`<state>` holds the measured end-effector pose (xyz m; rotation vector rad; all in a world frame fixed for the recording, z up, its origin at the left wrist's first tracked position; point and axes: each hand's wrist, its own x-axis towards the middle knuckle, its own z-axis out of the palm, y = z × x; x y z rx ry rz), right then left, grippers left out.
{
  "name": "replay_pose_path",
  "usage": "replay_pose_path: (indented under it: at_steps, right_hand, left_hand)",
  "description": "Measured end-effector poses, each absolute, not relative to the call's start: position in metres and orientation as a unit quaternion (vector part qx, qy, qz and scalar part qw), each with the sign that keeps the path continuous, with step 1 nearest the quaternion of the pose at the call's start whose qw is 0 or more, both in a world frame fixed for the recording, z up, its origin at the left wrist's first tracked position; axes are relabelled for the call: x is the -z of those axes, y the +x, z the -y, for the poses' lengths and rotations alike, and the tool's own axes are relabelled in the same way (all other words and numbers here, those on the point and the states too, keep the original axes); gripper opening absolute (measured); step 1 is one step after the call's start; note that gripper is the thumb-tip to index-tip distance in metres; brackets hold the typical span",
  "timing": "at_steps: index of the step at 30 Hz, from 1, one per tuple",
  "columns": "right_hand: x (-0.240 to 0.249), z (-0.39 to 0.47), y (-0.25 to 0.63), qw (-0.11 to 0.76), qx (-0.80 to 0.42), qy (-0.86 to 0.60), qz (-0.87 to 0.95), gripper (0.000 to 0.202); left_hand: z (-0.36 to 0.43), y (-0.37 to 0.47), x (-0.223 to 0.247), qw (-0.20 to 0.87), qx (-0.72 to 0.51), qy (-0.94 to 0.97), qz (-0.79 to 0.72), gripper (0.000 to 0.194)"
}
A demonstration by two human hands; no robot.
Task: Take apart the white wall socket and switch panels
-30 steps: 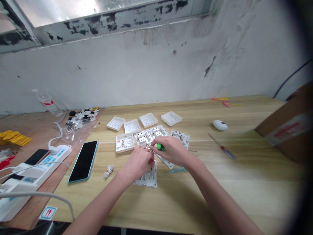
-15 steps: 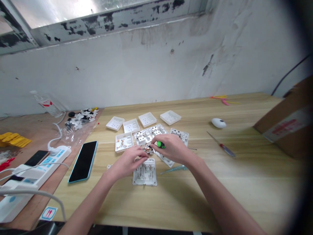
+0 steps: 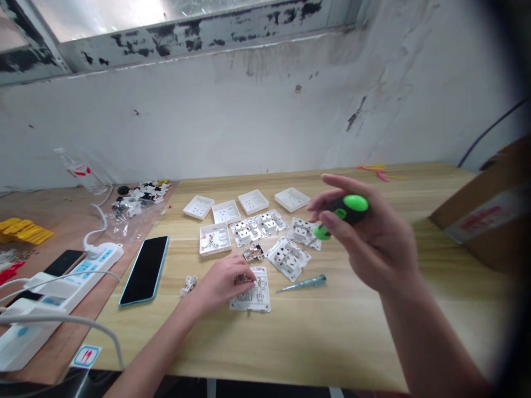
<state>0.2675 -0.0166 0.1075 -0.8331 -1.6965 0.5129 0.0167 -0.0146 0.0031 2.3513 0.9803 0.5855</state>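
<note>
blu-edged phone [image 3: 144, 271] nr pwr strip [image 3: 81, 284], btl [image 3: 84, 174] by wall [image 3: 207, 121], cardbd box [image 3: 489, 204] r

Right hand [image 3: 375, 243] gripping green-and-black screwdriver [image 3: 352, 211]; left hand [image 3: 226, 279] over white socket plate [image 3: 262, 298].

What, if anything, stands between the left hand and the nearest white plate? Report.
Nothing visible does: the left hand is over the nearest white plate, though contact is unclear. The teal tool lies off to the right.
</note>
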Motion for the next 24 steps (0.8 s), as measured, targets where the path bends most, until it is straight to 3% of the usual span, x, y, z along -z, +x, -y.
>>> replay_pose_path:
  at_steps: [6,13,24]
  right_hand:
    - [-0.09,0.024,0.269,0.485,-0.177,-0.438,0.736,0.025]
    - [-0.066,0.031,0.249,0.572,-0.223,-0.428,0.663,0.02]
    - [-0.049,0.039,0.236,0.549,-0.222,-0.435,0.679,0.018]
  left_hand:
    - [0.018,0.016,-0.005,0.261,-0.209,0.862,-0.382,0.005]
    - [0.023,0.009,-0.007,0.287,-0.215,0.846,-0.395,0.013]
    - [0.029,0.005,-0.003,0.276,-0.209,0.853,-0.391,0.009]
